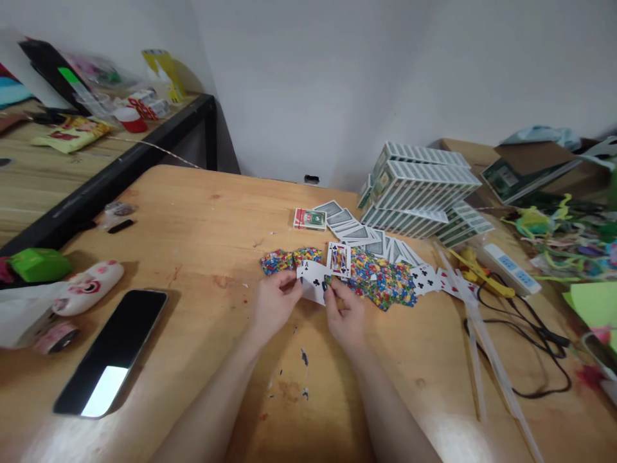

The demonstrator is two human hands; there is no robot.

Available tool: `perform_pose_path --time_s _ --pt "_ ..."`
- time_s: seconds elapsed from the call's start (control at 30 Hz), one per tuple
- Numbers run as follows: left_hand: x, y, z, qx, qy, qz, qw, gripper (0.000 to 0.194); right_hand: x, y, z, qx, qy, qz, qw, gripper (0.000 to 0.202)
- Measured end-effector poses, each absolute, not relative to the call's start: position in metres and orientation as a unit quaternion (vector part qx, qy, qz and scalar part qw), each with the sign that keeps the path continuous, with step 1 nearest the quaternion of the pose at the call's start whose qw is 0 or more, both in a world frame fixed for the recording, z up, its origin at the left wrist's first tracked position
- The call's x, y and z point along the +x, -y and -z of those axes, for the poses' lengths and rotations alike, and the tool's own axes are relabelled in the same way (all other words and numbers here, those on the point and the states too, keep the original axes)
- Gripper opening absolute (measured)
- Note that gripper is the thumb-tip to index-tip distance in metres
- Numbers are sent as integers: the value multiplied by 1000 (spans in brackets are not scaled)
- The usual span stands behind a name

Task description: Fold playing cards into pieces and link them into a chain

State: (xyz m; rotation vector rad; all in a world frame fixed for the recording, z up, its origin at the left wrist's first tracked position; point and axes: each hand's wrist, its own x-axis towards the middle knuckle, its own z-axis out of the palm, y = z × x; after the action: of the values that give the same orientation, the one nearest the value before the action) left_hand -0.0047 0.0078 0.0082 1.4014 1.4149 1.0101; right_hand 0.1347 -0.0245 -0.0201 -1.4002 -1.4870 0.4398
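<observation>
My left hand (pixel 274 301) pinches the left edge of a playing card (pixel 312 292), which shows an A and a black club. At its right edge, the fingers of my right hand (pixel 346 316) are closed on the same card. Just behind lies a face card (pixel 339 260) with a picture on it, near my right fingertips. Under and beside these, colourful patterned cards (pixel 380 280) spread across the table, partly hidden by my hands and the white cards. Several cards with grey-green backs (pixel 354 228) fan out further back, next to a green and white card box (pixel 310 219).
Stacked card boxes (pixel 419 186) stand at the back right. On the right are a power strip (pixel 511 269), yellow pliers-like tool (pixel 486 273), black cable (pixel 523 347) and clear strips (pixel 496 360). A phone (pixel 116 347) and a white plush-like case (pixel 89 287) lie left.
</observation>
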Motion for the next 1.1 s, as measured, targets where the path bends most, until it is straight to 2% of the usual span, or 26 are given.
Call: perform_pose_path --time_s 0.13,0.33,0.5,0.77,0.87,0.97,1.1 --pt "-2 -5 -6 592 -598 -397 365 15 126 29 16 -540 694 -43 474 17" --pt "4 1 -1 661 -615 -357 241 18 119 33 15 -532 712 21 458 20" --pt "-2 -5 1 656 -569 -384 313 24 125 30 17 -573 693 11 437 20" --pt "-8 -12 3 549 -549 -465 425 26 129 28 19 -553 707 -38 439 22" --pt "-9 -14 3 522 -552 -458 462 28 130 28 19 -546 707 -56 446 21" --pt "-11 -14 2 551 -554 -426 455 23 128 30 20 -546 710 -54 441 23" --pt "-12 -12 1 615 -570 -394 377 20 118 36 21 -564 710 -24 420 23"
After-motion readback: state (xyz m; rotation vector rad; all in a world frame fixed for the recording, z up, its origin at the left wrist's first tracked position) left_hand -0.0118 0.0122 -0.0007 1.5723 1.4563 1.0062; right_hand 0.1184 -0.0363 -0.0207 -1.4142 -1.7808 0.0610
